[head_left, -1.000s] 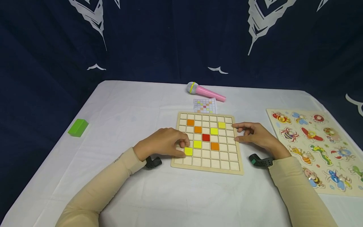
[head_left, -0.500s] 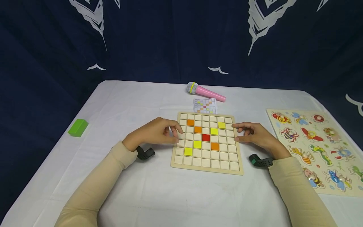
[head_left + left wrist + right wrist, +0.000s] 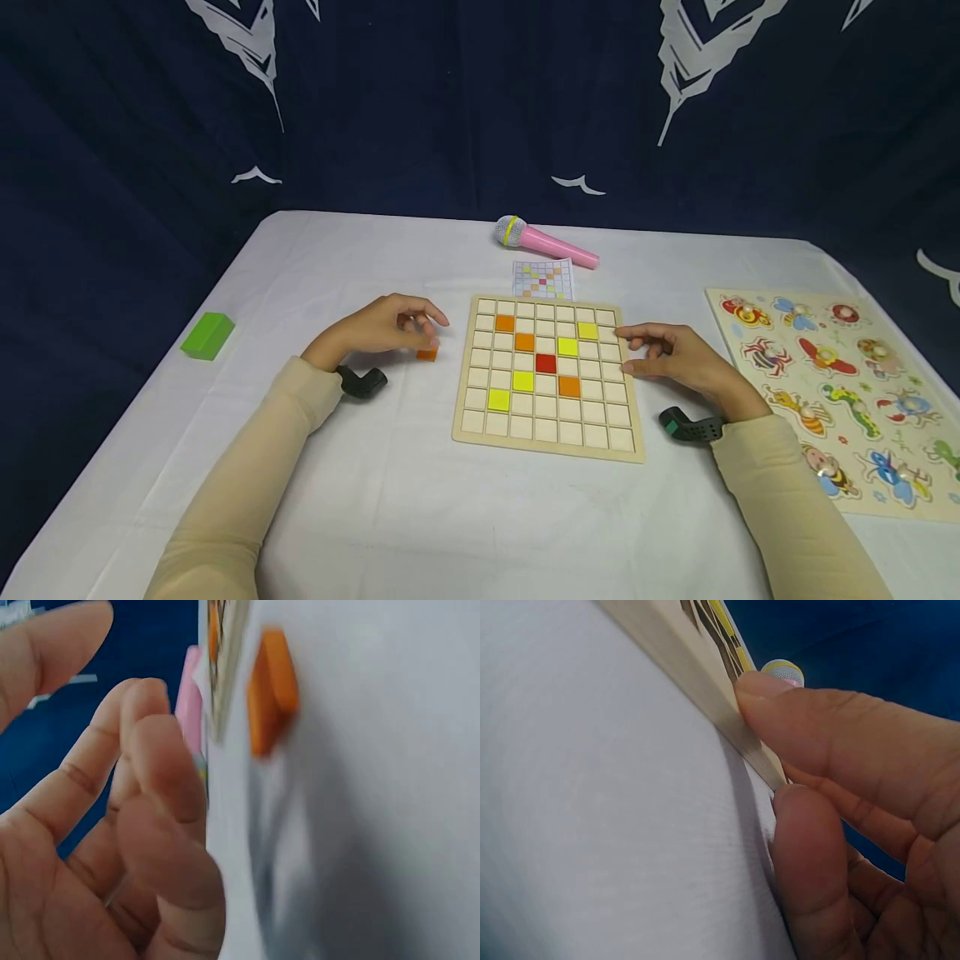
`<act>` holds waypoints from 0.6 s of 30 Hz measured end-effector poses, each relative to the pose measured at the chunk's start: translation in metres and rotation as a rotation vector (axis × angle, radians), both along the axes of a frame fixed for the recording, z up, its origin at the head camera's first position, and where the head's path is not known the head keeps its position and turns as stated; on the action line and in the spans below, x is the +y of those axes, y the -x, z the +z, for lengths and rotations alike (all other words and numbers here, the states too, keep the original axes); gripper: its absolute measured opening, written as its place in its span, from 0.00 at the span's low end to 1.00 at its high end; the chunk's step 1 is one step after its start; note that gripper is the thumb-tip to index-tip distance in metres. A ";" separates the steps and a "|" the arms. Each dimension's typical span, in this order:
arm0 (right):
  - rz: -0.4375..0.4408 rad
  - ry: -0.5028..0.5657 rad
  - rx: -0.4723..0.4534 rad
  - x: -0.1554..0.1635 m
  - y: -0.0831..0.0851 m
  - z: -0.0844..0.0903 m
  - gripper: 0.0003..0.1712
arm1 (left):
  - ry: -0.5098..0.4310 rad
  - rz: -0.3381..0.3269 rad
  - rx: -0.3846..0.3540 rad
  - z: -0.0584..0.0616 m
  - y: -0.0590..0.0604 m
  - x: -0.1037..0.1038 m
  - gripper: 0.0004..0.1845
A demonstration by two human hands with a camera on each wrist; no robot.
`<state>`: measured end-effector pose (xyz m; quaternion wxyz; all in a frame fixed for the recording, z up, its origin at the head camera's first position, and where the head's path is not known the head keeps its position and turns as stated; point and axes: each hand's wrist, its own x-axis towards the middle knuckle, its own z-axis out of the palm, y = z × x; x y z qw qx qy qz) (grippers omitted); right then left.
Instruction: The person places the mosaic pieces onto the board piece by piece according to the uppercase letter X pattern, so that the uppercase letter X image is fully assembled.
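A wooden grid board (image 3: 550, 452) lies on the white table, carrying a red tile (image 3: 546, 363) near its middle with several orange and yellow tiles around it. To the left of the board a loose orange tile (image 3: 427, 355), blurred in the left wrist view, sits on the cloth. My left hand (image 3: 378, 323) hovers just above and beside that tile, fingers loosely bent and holding nothing. At the board's right edge my right hand (image 3: 678, 362) rests its thumb and forefinger, the fingertips spaced apart along the wooden rim; its other fingers are bent inward.
Behind the board are a small printed pattern card (image 3: 543, 279) and a pink toy microphone (image 3: 551, 244). A green block (image 3: 207, 336) stands at the far left. An insect puzzle board (image 3: 847, 400) lies on the right, partly behind the right forearm.
My left hand has left the lower-left yellow tile and moved left, off the board, to the loose orange tile. That yellow tile stays in its square. The right hand has not moved.
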<state>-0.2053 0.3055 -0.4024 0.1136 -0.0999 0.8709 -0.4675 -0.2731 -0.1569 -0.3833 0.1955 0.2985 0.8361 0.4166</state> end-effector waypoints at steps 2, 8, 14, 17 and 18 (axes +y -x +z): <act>-0.001 0.000 0.002 0.000 0.000 0.000 0.34 | 0.003 0.007 -0.015 -0.003 0.003 -0.006 0.19; 0.001 0.001 0.001 0.001 0.001 0.000 0.34 | 0.018 0.033 -0.076 -0.007 0.006 -0.017 0.22; -0.003 -0.001 -0.001 0.000 0.000 0.000 0.34 | 0.071 0.076 -0.126 -0.010 0.004 -0.017 0.29; -0.005 -0.004 -0.002 0.000 0.000 -0.001 0.34 | 0.076 0.077 -0.116 -0.012 0.004 -0.017 0.28; -0.006 -0.004 -0.001 0.000 0.000 -0.001 0.34 | 0.075 0.076 -0.110 -0.012 0.004 -0.018 0.27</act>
